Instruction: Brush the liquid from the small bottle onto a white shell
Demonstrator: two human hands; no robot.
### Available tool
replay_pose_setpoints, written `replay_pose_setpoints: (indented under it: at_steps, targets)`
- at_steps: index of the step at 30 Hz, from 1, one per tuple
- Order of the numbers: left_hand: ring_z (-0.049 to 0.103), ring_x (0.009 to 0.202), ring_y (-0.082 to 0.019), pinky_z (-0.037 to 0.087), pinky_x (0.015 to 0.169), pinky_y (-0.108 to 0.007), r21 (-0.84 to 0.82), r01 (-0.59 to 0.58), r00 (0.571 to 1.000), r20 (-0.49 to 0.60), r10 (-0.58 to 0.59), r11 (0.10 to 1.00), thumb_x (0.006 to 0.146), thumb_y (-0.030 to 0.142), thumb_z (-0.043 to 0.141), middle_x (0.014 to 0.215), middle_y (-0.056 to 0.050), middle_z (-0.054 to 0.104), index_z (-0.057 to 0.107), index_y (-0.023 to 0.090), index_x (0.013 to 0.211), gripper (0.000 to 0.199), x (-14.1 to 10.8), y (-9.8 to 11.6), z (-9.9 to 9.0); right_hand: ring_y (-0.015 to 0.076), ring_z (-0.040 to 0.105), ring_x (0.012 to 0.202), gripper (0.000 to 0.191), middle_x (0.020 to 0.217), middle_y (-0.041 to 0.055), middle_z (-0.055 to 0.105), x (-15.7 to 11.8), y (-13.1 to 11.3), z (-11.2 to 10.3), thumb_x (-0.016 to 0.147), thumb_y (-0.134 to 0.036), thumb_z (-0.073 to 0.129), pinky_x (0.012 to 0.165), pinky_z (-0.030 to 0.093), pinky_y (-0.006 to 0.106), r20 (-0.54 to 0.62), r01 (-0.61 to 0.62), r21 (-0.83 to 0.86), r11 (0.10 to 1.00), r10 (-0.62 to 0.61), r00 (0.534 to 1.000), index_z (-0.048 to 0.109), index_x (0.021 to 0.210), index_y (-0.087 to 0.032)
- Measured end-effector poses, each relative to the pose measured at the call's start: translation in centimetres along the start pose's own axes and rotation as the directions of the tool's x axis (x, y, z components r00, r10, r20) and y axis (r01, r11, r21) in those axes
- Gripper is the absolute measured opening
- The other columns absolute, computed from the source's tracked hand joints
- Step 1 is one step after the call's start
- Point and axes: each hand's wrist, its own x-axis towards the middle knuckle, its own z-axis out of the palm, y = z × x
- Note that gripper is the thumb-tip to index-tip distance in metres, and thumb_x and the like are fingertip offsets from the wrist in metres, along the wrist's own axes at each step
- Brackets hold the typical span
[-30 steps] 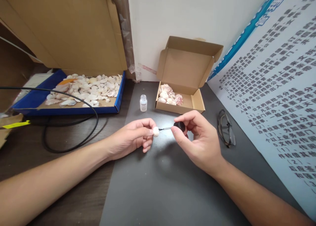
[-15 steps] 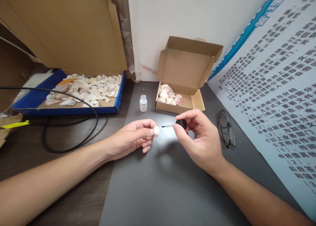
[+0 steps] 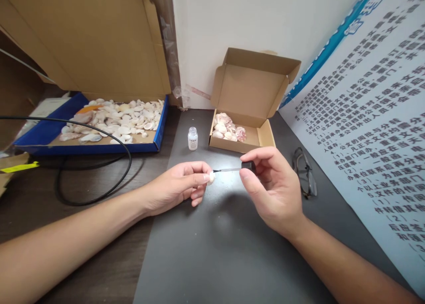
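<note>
My left hand pinches a small white shell between thumb and fingertips, just above a dark grey mat. My right hand holds a thin brush by its black cap. The brush stem runs left and its tip touches the shell. A small open glass bottle with a white label stands on the mat behind my hands.
A small open cardboard box with pinkish shells stands at the back. A blue tray with several white shells lies at left under a large cardboard flap. A black cable loops on the desk. Folded glasses lie right, beside a printed board.
The brush drew away from the shell to the right, then came back; its tip now touches the shell again. My left hand has barely moved.
</note>
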Motion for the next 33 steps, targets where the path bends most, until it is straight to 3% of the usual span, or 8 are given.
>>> replay_pose_setpoints:
  at_steps: [4, 10, 18, 23, 29, 33]
  targets:
    - [0.04, 0.054, -0.007, 0.042, 0.05, -0.018, -0.005, 0.005, 1.0, -0.003, -0.005, 1.0, 0.08, 0.032, 0.076, 0.059, 0.006, 0.044, 0.058, 0.015, 0.084, 0.024, -0.06, 0.01, 0.02, 0.0084, 0.049, 0.061, 0.016, 0.08, -0.0033, 0.054, 0.03, -0.03, 0.04, 0.082, -0.016, 0.067, 0.052, 0.043, 0.022, 0.059, -0.01, -0.04, 0.999, 0.012, 0.998, 0.06, 0.094, -0.023]
    - [0.04, 0.053, -0.007, 0.043, 0.051, -0.019, 0.001, 0.002, 1.0, 0.001, -0.002, 1.0, 0.082, 0.031, 0.074, 0.059, 0.006, 0.044, 0.058, 0.015, 0.083, 0.022, -0.02, 0.01, -0.01, 0.0081, 0.047, 0.058, 0.014, 0.077, -0.0037, 0.054, 0.2, -0.15, 0.02, 0.081, -0.015, 0.065, 0.05, 0.041, 0.021, -0.009, -0.016, -0.062, 0.998, 0.016, 1.0, 0.059, 0.091, -0.022]
    - [0.04, 0.053, -0.007, 0.044, 0.051, -0.019, -0.001, -0.004, 1.0, 0.006, 0.004, 1.0, 0.082, 0.029, 0.072, 0.059, 0.006, 0.045, 0.058, 0.016, 0.084, 0.019, -0.05, 0.01, -0.02, 0.0091, 0.047, 0.057, 0.015, 0.074, -0.0037, 0.053, 0.17, -0.08, 0.11, 0.079, -0.015, 0.066, 0.05, 0.042, 0.023, 0.026, -0.045, -0.103, 0.994, 0.048, 0.998, 0.06, 0.09, -0.022]
    - [0.04, 0.053, -0.007, 0.043, 0.051, -0.018, -0.002, 0.002, 1.0, -0.001, -0.002, 1.0, 0.081, 0.026, 0.07, 0.058, 0.006, 0.044, 0.056, 0.016, 0.082, 0.017, -0.11, 0.0, 0.02, 0.01, 0.048, 0.057, 0.015, 0.072, -0.0043, 0.053, 0.05, -0.17, 0.03, 0.081, -0.015, 0.063, 0.051, 0.042, 0.024, 0.053, 0.0, -0.023, 1.0, 0.001, 0.999, 0.058, 0.093, -0.024]
    - [0.04, 0.053, -0.008, 0.043, 0.051, -0.019, -0.007, -0.007, 1.0, 0.004, 0.007, 1.0, 0.082, 0.024, 0.068, 0.059, 0.005, 0.044, 0.056, 0.017, 0.081, 0.014, -0.05, -0.06, 0.0, 0.0097, 0.047, 0.057, 0.016, 0.074, -0.0039, 0.053, 0.14, -0.09, 0.01, 0.079, -0.014, 0.065, 0.051, 0.042, 0.025, 0.04, -0.033, -0.075, 0.997, 0.036, 0.999, 0.058, 0.091, -0.023]
    - [0.041, 0.054, -0.008, 0.044, 0.051, -0.019, -0.03, -0.009, 1.0, 0.01, 0.01, 1.0, 0.083, 0.021, 0.064, 0.06, 0.004, 0.045, 0.056, 0.017, 0.081, 0.009, 0.04, -0.12, -0.07, 0.0094, 0.046, 0.055, 0.015, 0.071, -0.0048, 0.052, 0.1, -0.11, -0.02, 0.082, -0.014, 0.062, 0.049, 0.041, 0.023, 0.065, -0.014, 0.005, 1.0, 0.014, 0.998, 0.057, 0.093, -0.024]
